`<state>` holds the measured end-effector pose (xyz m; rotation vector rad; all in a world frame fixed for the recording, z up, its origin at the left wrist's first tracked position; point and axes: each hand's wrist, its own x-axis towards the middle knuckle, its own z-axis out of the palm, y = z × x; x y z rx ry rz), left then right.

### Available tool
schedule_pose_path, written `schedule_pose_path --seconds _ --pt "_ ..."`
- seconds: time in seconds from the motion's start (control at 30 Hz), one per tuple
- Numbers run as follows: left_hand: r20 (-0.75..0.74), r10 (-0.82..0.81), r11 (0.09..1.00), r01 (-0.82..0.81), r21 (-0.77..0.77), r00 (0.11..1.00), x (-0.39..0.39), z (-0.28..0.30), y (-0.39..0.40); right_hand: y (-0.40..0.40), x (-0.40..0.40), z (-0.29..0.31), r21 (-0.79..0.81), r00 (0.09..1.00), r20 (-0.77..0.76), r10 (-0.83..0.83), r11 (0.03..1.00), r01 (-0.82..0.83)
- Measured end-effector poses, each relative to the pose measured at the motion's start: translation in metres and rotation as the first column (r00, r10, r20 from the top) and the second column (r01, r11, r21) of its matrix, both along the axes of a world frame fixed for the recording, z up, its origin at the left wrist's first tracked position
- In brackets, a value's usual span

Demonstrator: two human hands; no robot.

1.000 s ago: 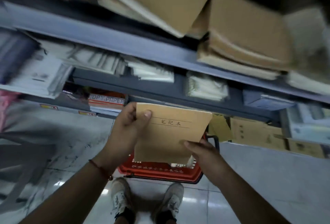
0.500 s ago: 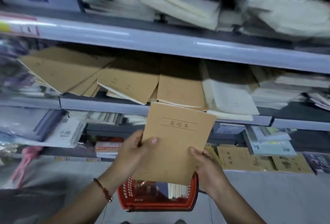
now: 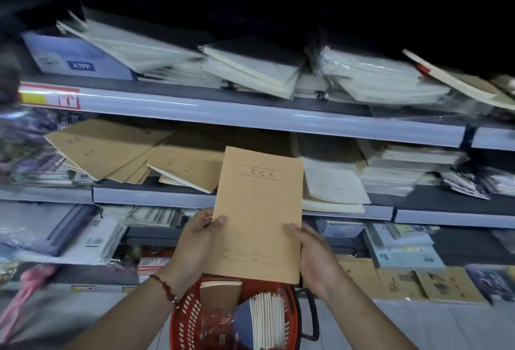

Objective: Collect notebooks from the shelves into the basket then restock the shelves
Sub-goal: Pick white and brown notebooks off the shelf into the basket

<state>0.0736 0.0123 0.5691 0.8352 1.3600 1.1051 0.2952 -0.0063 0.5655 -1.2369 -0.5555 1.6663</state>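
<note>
I hold a tan kraft notebook (image 3: 257, 215) upright in front of the middle shelf (image 3: 156, 200). My left hand (image 3: 199, 243) grips its left edge, thumb on the cover. My right hand (image 3: 313, 259) holds its lower right edge, thumb on the front. Below, the red basket (image 3: 182, 321) stands on the floor with several notebooks (image 3: 267, 319) on edge inside. More tan notebooks (image 3: 117, 151) lie fanned on the middle shelf just left of the held one.
The upper shelf (image 3: 250, 115) carries wrapped white notebook packs (image 3: 373, 79) and a blue box (image 3: 72, 56). Pale notebook stacks (image 3: 404, 168) lie to the right on the middle shelf. Lower shelves hold paper packs and tan books (image 3: 412, 282). A pink object (image 3: 30, 285) is at lower left.
Both hands have lifted the tan notebook from above the basket up to the middle shelf's height. My view has tilted upward, so the upper shelf now shows and my shoes are out of view.
</note>
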Motion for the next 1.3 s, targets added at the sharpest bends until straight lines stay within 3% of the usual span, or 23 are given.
schedule_pose_path --seconds 0.2,0.27,0.33,0.37,0.43,0.53,0.6,0.67,0.7,0.73,0.8,0.83,0.9,1.0,1.17,1.3 --pt "-0.010 0.041 0.996 -0.040 0.080 0.999 0.010 0.015 0.017 0.003 -0.003 -0.015 0.026 0.981 0.189 0.039 0.999 -0.045" --pt "-0.176 -0.005 0.985 0.035 0.167 0.984 0.011 0.017 0.019 0.009 -0.005 -0.019 0.025 0.978 0.210 0.000 1.000 -0.006" --pt "-0.411 -0.086 0.942 0.208 0.263 0.908 0.006 0.009 0.020 0.017 -0.006 -0.019 -0.011 0.983 0.183 -0.036 0.999 0.039" --pt "-0.574 -0.118 0.903 0.328 0.278 0.810 0.001 0.003 0.020 0.020 -0.006 -0.018 -0.034 0.984 0.170 -0.045 0.998 0.052" --pt "-0.851 -0.129 0.801 0.559 0.213 0.508 -0.006 -0.007 0.019 0.024 -0.005 -0.016 -0.072 0.985 0.170 -0.040 0.996 0.053" --pt "-0.985 -0.110 0.622 0.783 0.035 0.132 -0.009 -0.006 0.019 0.030 0.000 -0.011 -0.115 0.989 0.144 -0.025 0.992 0.042" --pt "-1.000 -0.013 0.529 0.848 -0.018 -0.013 -0.010 -0.007 0.024 0.034 0.003 -0.007 -0.127 0.989 0.150 -0.008 0.992 0.027" --pt "-0.997 0.072 0.505 0.863 0.009 -0.032 -0.010 -0.010 0.032 0.036 0.004 -0.004 -0.078 0.966 0.256 0.029 0.997 -0.009" --pt "-0.997 0.081 0.500 0.866 0.027 -0.016 -0.009 -0.010 0.035 0.036 0.004 -0.003 -0.016 0.922 0.385 0.050 0.999 -0.048" --pt "-0.996 0.092 0.496 0.867 0.043 -0.003 -0.007 -0.010 0.037 0.035 0.005 -0.002 0.068 0.821 0.566 0.079 0.988 -0.142" --pt "-0.989 0.144 0.496 0.864 0.088 0.018 -0.003 -0.008 0.041 0.029 0.007 0.001 0.154 0.412 0.910 0.041 0.890 -0.429" --pt "-0.988 0.154 0.506 0.857 0.095 0.018 -0.001 -0.006 0.045 0.026 0.006 0.003 0.164 0.216 0.975 -0.048 0.815 -0.556" --pt "-0.988 0.158 0.532 0.843 0.083 -0.003 0.002 0.000 0.055 0.030 0.003 0.002 0.137 -0.001 0.980 -0.200 0.679 -0.721" --pt "-0.985 0.160 0.560 0.827 0.040 -0.061 0.008 0.006 0.074 0.057 0.002 -0.004 0.113 -0.150 0.928 -0.341 0.641 -0.759" --pt "-0.990 0.095 0.639 0.769 -0.016 -0.100 0.021 0.017 0.112 0.112 -0.001 0.019 -0.046 -0.246 0.949 -0.199 0.682 -0.730" --pt "-0.974 -0.006 0.692 0.702 -0.167 -0.225 0.032 0.018 0.143 0.145 -0.004 0.020 -0.221 -0.362 0.930 -0.056 0.703 -0.676"
